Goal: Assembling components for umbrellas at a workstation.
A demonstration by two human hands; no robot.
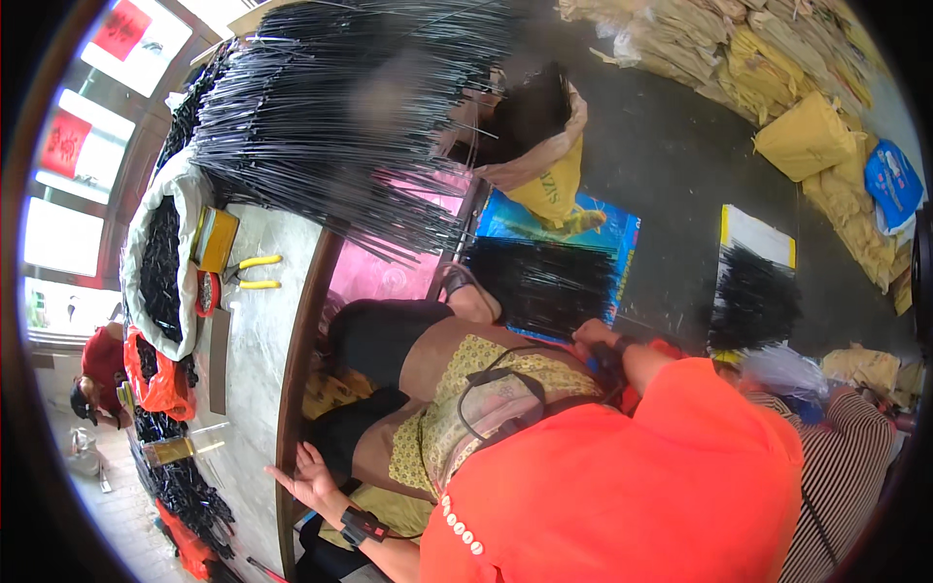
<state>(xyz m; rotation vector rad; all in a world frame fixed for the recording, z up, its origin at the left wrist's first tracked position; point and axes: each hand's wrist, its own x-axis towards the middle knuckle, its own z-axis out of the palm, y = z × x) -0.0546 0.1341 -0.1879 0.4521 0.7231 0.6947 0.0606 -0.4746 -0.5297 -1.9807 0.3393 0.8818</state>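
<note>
My left hand is open, its fingers spread at the dark edge of the grey table. A dark device is strapped to that wrist. My right hand is curled closed at the near right corner of a pile of thin black strips. What its fingers hold, if anything, I cannot make out. That pile lies on a blue printed sheet on the floor. Above it stands a yellow and tan sack filled with dark material.
A large heap of long black strips overhangs the table's far end. Yellow-handled pliers lie beside a white sack of black pieces. Another strip pile lies right. A person in striped clothing is close at right; tan sacks line the back.
</note>
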